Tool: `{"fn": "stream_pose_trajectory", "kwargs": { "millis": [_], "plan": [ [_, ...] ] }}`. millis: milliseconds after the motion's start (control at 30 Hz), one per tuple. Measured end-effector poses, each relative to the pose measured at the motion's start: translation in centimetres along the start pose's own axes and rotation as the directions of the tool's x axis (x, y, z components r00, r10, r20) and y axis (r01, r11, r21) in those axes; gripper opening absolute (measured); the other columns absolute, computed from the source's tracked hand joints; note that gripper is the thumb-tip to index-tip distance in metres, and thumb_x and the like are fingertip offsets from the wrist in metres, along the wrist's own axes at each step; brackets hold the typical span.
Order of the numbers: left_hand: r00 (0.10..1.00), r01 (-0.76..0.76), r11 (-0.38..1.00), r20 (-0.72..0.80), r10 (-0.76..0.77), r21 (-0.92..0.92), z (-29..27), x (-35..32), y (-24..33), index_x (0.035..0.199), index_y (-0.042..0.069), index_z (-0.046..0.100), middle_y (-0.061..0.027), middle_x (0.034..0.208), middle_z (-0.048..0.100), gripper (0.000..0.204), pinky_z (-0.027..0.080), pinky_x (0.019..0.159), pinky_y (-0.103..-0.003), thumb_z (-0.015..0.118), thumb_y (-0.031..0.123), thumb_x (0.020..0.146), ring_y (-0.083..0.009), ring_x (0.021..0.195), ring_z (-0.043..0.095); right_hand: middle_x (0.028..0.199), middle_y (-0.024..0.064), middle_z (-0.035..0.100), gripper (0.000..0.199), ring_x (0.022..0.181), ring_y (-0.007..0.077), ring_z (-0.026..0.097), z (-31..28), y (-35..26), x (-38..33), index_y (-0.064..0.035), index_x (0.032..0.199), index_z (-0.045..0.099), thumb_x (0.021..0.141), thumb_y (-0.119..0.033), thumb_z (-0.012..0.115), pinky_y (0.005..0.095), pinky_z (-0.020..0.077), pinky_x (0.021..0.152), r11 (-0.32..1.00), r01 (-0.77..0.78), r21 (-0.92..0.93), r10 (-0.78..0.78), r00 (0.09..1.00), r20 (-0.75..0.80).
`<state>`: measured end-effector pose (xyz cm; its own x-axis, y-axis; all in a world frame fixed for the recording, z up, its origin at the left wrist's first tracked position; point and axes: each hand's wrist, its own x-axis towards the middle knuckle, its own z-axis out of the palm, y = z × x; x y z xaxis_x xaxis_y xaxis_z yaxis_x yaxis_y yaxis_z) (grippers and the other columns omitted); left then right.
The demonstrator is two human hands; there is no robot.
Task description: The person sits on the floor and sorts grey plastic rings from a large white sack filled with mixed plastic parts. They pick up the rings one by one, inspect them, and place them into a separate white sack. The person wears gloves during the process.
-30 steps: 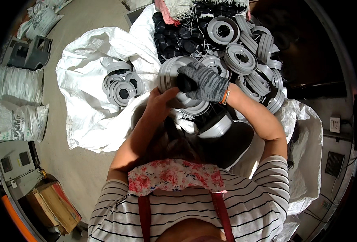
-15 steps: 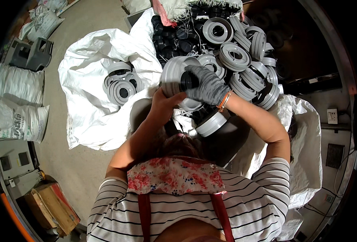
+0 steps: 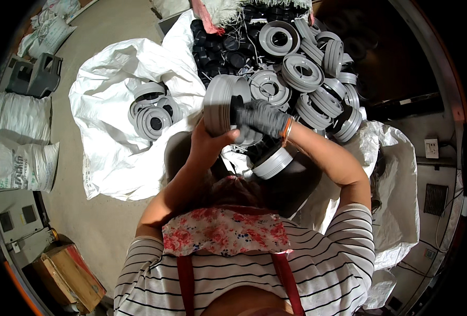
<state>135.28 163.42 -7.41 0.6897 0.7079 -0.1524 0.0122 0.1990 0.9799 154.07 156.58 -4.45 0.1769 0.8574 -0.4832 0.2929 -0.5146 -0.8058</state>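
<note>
We grip a ribbed grey ring (image 3: 217, 102) in our bare left hand (image 3: 207, 143), near the heap; our gloved right hand (image 3: 262, 118) meets a black piece (image 3: 237, 104) at its right side, whether grasping or pressing we cannot tell; we judge this ring unfinished; a few rings (image 3: 153, 122) on the white sack (image 3: 104, 166) at left are perhaps done; many more grey rings (image 3: 303, 72) lie far right.

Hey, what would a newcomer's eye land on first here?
Probably the ribbed grey ring in the bare left hand at centre, the grey-gloved right hand at its open side. Next, the wide white sack at left, then the heaped grey rings at upper right.
</note>
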Motion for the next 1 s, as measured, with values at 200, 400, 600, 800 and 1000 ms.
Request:
{"fn": "stream_pose_trajectory", "kwargs": {
  "millis": [200, 400, 600, 800, 1000],
  "plan": [
    [0.943, -0.245, 0.954, -0.185, 0.276, 0.175, -3.8, 3.1, 1.9, 0.138, -0.001, 0.033, -0.0151, 0.119, 0.055, 0.085, 0.046, 0.087, -0.032, 0.079, 0.020, 0.071, -0.0231, 0.103, 0.056, 0.083, 0.0186, 0.065, 0.065, 0.078, 0.0318, 0.064, -4.0, 2.5, 3.5, 0.0028, 0.085, 0.063, 0.080, -0.061, 0.055, 0.0396, 0.0517, 0.071, 0.816, 0.188, -0.547, -0.393, 0.874, -0.285],
    [0.951, -0.244, 0.968, -0.183, 0.251, 0.057, -4.6, 5.4, -0.1, 0.139, -0.004, 0.031, -0.0210, 0.139, 0.040, 0.074, 0.028, 0.107, -0.034, 0.071, 0.016, 0.081, -0.0263, 0.128, 0.039, 0.118, 0.0208, 0.058, 0.050, 0.114, 0.0375, 0.053, -15.3, 14.4, 7.4, -0.0091, 0.121, 0.053, 0.082, -0.039, 0.056, 0.0515, 0.0256, 0.105, 0.454, -0.456, -0.766, -0.119, 0.820, -0.559],
    [0.996, 0.016, 0.999, -0.084, -0.020, -0.037, -3.1, 6.4, -2.3, 0.139, -0.001, 0.033, -0.0136, 0.137, 0.042, 0.063, 0.040, 0.096, -0.032, 0.063, 0.010, 0.084, -0.0229, 0.124, 0.043, 0.123, 0.0237, 0.053, 0.050, 0.117, 0.0332, 0.051, -11.4, 3.2, 4.2, -0.0072, 0.128, 0.048, 0.084, -0.028, 0.056, 0.0398, 0.0415, 0.096, 0.548, 0.015, -0.837, -0.468, 0.834, -0.291],
    [0.974, 0.228, 0.711, 0.162, -0.161, -0.665, -2.9, 6.8, -0.4, 0.121, -0.005, 0.047, -0.0143, 0.107, 0.060, 0.039, 0.050, 0.084, -0.033, 0.056, 0.010, 0.086, -0.0213, 0.094, 0.062, 0.114, 0.0206, 0.060, 0.040, 0.104, 0.0359, 0.057, -8.8, 1.5, 11.9, -0.0019, 0.121, 0.053, 0.090, -0.027, 0.052, 0.0391, 0.0439, 0.090, 0.829, 0.319, -0.459, -0.442, 0.877, -0.190],
    [0.974, 0.117, 0.893, -0.126, -0.189, -0.435, -3.5, 7.8, -1.4, 0.113, -0.003, 0.049, -0.0109, 0.100, 0.061, 0.041, 0.050, 0.078, -0.030, 0.068, 0.011, 0.079, -0.0165, 0.086, 0.061, 0.129, 0.0306, 0.045, 0.091, 0.119, 0.0408, 0.047, -7.8, 5.8, 25.7, -0.0115, 0.143, 0.027, 0.072, -0.053, 0.068, 0.0445, 0.0400, 0.099, 0.804, -0.356, -0.476, 0.062, 0.846, -0.529]
  ]
}}
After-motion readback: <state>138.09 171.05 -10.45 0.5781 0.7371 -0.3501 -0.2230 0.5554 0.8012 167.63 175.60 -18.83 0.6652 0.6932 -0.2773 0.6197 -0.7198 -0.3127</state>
